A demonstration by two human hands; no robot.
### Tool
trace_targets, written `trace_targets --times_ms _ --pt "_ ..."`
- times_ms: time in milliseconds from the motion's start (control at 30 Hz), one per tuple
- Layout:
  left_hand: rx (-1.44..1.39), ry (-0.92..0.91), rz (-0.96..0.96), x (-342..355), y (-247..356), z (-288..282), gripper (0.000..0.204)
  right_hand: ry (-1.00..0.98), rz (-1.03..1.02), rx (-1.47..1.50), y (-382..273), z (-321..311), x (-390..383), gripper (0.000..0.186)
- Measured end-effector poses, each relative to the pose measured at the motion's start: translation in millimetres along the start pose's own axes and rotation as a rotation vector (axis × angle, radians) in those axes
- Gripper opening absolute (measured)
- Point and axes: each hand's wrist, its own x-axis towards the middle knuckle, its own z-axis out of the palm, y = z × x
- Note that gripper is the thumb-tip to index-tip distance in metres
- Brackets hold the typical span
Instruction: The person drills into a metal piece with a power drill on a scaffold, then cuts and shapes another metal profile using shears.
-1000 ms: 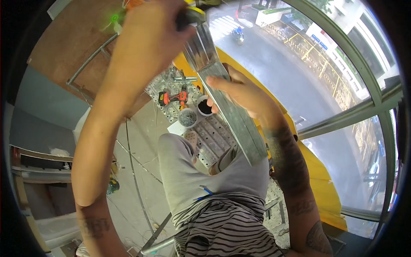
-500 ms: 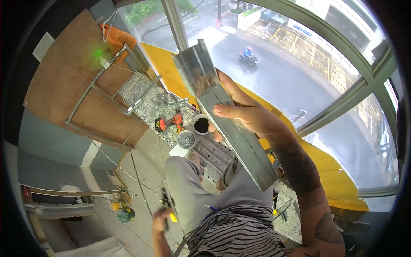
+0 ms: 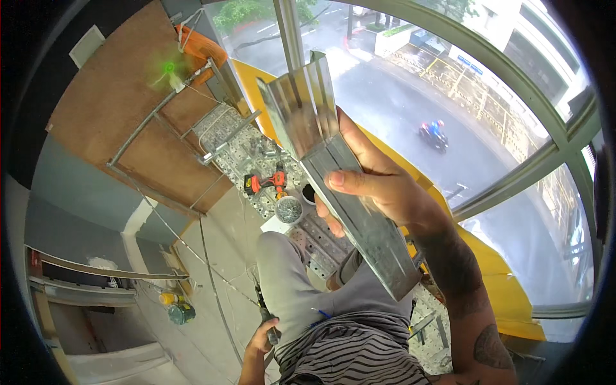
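My right hand (image 3: 378, 192) grips a long grey metal channel (image 3: 350, 208), thumb on its flat face and fingers around the left edge. The channel slants from upper left to lower right above my lap. Its upper end shows an open, shiny inside with raised sides, and a cross line separates that end from the duller lower length. Low beside my thigh, my left hand (image 3: 262, 335) is closed around a dark-handled tool (image 3: 269, 324) that points upward; its exact kind is unclear. The tool is apart from the channel.
A perforated metal platform (image 3: 239, 142) holds a red-black cordless drill (image 3: 266, 181), a tub of screws (image 3: 289, 210) and a tub of dark bits (image 3: 308, 194), partly hidden by my fingers. Windows over a street curve along the right. Metal rods stand at the left; a green container (image 3: 181, 313) is on the floor.
My left hand has risen slightly and moved right with the tool, which now shows more clearly. The channel has tilted a little, exposing more of its open end. The view has shifted.
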Motion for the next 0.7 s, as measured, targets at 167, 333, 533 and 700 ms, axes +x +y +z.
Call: trace_targets --times_ms 167,333,533,700 --pt "-0.007 0.023 0.223 11 0 -22 0.036 -0.013 0.026 -0.236 -4 5 -3 0.075" --pt "0.415 0.336 0.741 -1 82 -14 0.048 0.038 -0.093 -0.574 -11 26 -7 0.072" --pt "0.717 0.084 1.251 -95 224 59 0.066 0.048 0.135 -0.452 -55 55 0 0.074" --pt "1.046 0.011 1.623 -147 297 128 0.079 0.02 0.238 -0.048 -77 72 -6 0.071"
